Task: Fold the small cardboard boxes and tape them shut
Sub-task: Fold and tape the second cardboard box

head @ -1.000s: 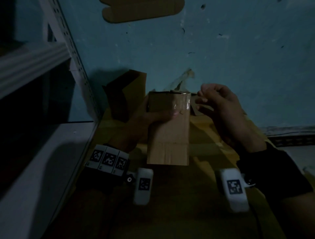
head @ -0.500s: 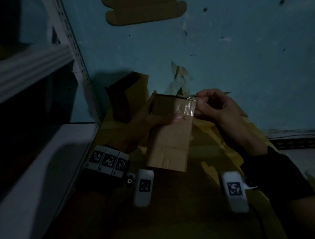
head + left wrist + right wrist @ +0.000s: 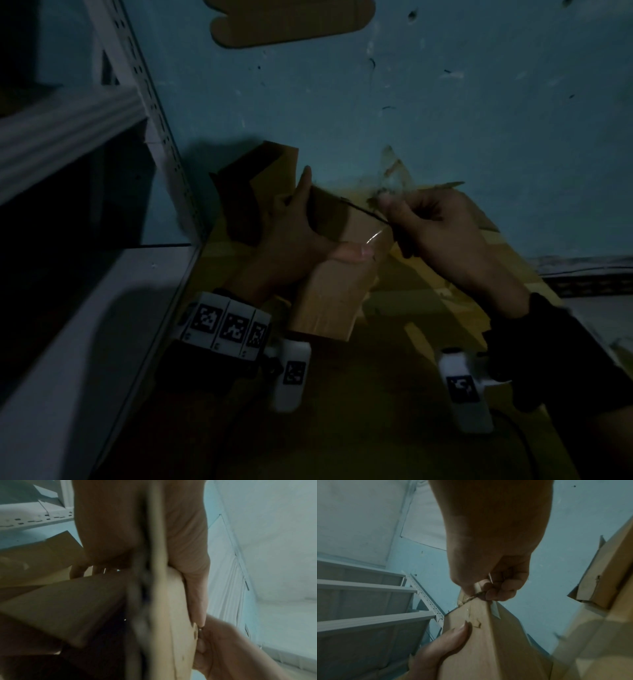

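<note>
1. Cardboard fills the middle of the head view: a small tan cardboard box, long and narrow, is held off the cardboard-strewn bench. The left hand has its grip wrapped round the box's upper part, thumb pressed flat on the lit front face. At the box's top right corner the right hand has its grip clenched in a pinch on the shiny clear tape. Left of the box stand a grey metal shelf rack and a darker open cardboard box.

2. Left wrist view: blurred. The left thumb lies along the box's pale face, and the right hand's fingertips meet the box just past the thumb tip.

3. Right wrist view: the right hand's curled fingers and thumb nip the tape at the box's top corner; the left thumb presses the face just below.

4. Risk, as I judge it: if the pinch pulls askew, the tape could wrinkle or stick to itself, leaving the flap unsealed; a loosened left grip would let the box twist.

5. Against half a second ago, the box has tilted further, its top leaning left, and the right hand has moved down to that corner.
</note>
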Tool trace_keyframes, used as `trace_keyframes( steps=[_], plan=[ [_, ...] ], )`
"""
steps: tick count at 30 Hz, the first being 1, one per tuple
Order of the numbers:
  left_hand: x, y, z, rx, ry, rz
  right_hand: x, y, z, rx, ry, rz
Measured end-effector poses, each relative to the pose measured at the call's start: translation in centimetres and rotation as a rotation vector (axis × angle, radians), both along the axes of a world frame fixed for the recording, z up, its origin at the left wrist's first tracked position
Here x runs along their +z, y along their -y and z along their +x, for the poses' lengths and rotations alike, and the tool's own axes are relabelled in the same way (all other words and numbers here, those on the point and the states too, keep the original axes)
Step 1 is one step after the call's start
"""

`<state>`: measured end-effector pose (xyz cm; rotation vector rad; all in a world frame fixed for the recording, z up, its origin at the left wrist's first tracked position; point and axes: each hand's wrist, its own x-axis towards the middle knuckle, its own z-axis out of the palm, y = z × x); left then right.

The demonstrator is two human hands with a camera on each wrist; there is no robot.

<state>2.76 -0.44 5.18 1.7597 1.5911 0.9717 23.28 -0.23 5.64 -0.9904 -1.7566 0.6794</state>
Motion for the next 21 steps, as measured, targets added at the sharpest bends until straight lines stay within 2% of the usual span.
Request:
trace_keyframes(
  steps=[3, 5, 14, 17, 21],
  plan=[
    [-0.3, -0.3, 0.0, 0.001, 0.042, -0.002, -0.2, -0.5, 0.1, -0.011, 0.029, 0.014],
    [-0.5, -0.6, -0.3, -0.027, 0.129, 0.003, -0.2, -0.6, 0.1, 0.044, -0.007, -0.015],
    [0.3, 0.4, -1.1, -0.192, 0.432, -0.071, 0.0, 0.4, -0.6, 0.288, -0.397, -0.235],
    [0.4, 0.8, -0.9, -0.239, 0.518, -0.118, 0.4, 0.6, -0.6, 0.305, -0.538, -0.353],
    [0.5, 1.3, -0.5, -0.306, 0.55, -0.14, 0.9, 0.5, -0.3, 0.306, -0.617, -0.442]
  ],
)
